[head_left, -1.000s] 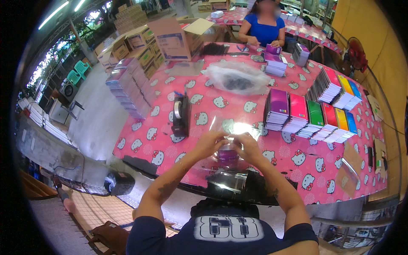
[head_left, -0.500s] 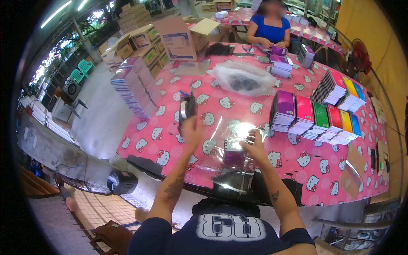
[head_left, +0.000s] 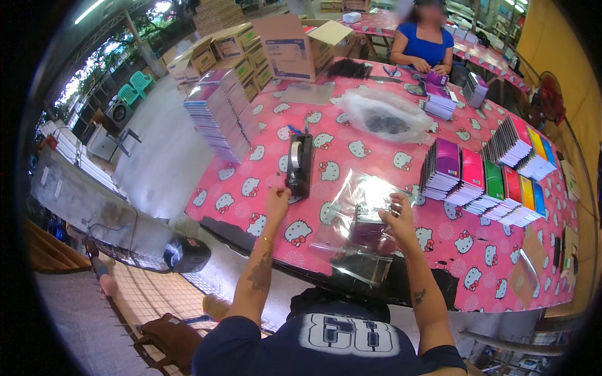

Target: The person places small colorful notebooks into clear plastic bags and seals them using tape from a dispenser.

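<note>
On the pink table, a purple-covered notebook [head_left: 368, 234] lies under a sheet of clear plastic film [head_left: 370, 188], which is bright with glare. My right hand [head_left: 400, 220] is at the right edge of the film and notebook, fingers bent but apart. A black tape dispenser [head_left: 300, 164] with a roll of tape in it stands to the left. Close by its near end is my left hand [head_left: 278, 203], its fingertips pinched together. Whatever they hold is too small to make out.
Stacks of colored spiral notebooks [head_left: 480, 182] stand on the right. A tall notebook stack [head_left: 219, 116] rises at the left edge. Farther back lie a clear plastic bag [head_left: 385, 116] and an open carton [head_left: 288, 50]. Across the table sits a person in blue [head_left: 426, 44], handling purple notebooks.
My left hand has moved from over the tape dispenser to beside its near end, toward me. My right hand stays by the film. The whole view has shifted slightly.
</note>
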Available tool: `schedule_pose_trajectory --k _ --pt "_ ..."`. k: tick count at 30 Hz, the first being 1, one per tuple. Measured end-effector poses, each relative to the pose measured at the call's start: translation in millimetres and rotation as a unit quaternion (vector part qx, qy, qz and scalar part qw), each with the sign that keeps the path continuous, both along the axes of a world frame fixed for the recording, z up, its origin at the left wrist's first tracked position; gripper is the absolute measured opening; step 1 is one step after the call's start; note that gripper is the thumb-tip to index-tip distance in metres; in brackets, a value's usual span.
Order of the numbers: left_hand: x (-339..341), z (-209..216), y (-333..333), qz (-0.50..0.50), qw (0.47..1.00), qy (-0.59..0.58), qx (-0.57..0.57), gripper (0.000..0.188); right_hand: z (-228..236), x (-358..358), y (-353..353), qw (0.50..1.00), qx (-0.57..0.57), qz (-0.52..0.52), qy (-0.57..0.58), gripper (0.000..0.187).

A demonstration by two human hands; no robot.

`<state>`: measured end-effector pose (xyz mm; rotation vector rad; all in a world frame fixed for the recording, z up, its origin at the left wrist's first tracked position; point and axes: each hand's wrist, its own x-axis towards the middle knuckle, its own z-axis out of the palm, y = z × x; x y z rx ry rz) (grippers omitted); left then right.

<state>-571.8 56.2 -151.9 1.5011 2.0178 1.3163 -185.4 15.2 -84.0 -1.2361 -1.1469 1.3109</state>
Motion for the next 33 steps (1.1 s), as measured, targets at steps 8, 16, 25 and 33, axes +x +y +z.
schedule_pose_trajectory --k 8,16,25,33 --pt "102.1 149.4 15.9 -0.332 0.920 0.205 -0.023 0.019 -15.2 2.8 2.1 0.999 -0.005 -0.022 0.026 0.065" --pt "231.3 147.1 116.2 -0.711 0.575 0.367 -0.171 0.022 -7.0 10.4 -2.9 0.998 0.000 -0.031 0.045 0.068" --pt "201.4 96.9 81.5 -0.517 0.804 -0.010 -0.293 0.050 -59.0 15.8 -24.5 0.972 0.012 -0.213 0.099 0.038" --pt "220.6 126.3 -27.0 -0.358 0.834 0.392 0.148 0.072 -59.0 -20.1 -96.2 0.813 0.312 0.073 -0.486 0.030"
